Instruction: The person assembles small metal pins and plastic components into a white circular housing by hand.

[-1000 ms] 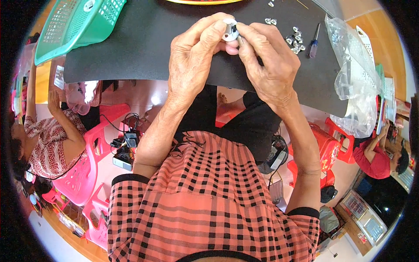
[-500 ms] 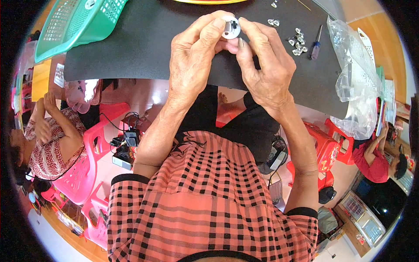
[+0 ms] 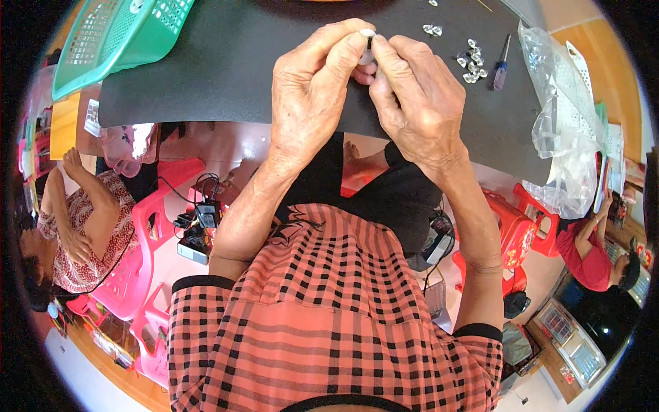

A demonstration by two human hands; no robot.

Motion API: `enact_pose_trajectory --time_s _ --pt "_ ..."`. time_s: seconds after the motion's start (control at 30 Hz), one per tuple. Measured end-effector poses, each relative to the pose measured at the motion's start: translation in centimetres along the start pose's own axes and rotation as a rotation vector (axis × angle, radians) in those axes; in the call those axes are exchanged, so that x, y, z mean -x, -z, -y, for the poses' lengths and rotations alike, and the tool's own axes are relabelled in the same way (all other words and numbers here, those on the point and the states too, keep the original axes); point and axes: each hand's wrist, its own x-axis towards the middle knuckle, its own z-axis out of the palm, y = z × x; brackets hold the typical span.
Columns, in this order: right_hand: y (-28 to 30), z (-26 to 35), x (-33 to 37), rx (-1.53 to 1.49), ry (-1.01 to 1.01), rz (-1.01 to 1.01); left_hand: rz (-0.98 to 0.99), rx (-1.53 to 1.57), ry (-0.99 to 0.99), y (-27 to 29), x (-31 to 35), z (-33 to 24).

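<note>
Both hands meet above the far middle of the black tabletop (image 3: 226,79). Between their fingertips is a small round white plastic piece (image 3: 366,59) with a dark part in its face. My left hand (image 3: 309,93) pinches its left side with thumb and finger. My right hand (image 3: 420,96) is closed on its right side, fingertips pressed against it. Much of the piece is hidden behind my fingers. To the right of my right hand lie several clear crystal-like pieces (image 3: 472,62) and a screwdriver (image 3: 500,74) with a purple-blue handle.
A green plastic basket (image 3: 141,58) stands at the table's far left. Crumpled clear plastic bags (image 3: 566,137) hang over its right edge. One person in a patterned garment (image 3: 89,240) sits at left on a pink chair (image 3: 127,281); another in red (image 3: 583,254) is at right.
The white piece has turned from showing its round face to being more edge-on, with my fingers covering more of it. My right fingers have come in closer. The view has shifted slightly.
</note>
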Motion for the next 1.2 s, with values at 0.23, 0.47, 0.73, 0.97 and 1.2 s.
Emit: enact_pose_trajectory --time_s 0.23,0.47,0.73,0.97,1.2 --pt "0.6 0.5 -0.1 -0.259 -0.237 -0.091 0.004 0.131 0.041 -0.1 -0.1 0.4" --pt "-0.2 -0.4 0.1 -0.133 -0.051 -0.121 -0.006 0.142 0.014 -0.1 -0.2 0.5" --pt "-0.1 -0.7 -0.4 -0.321 -0.118 -0.145 0.028 0.052 0.035 0.1 -0.2 0.2" --pt "1.2 -0.5 -1.0 -0.441 -0.213 -0.085 -0.022 0.214 0.101 -0.1 -0.3 0.0" --pt "0.9 -0.3 -0.8 -0.397 -0.215 -0.077 -0.026 0.032 0.046 0.0 0.0 -0.1"
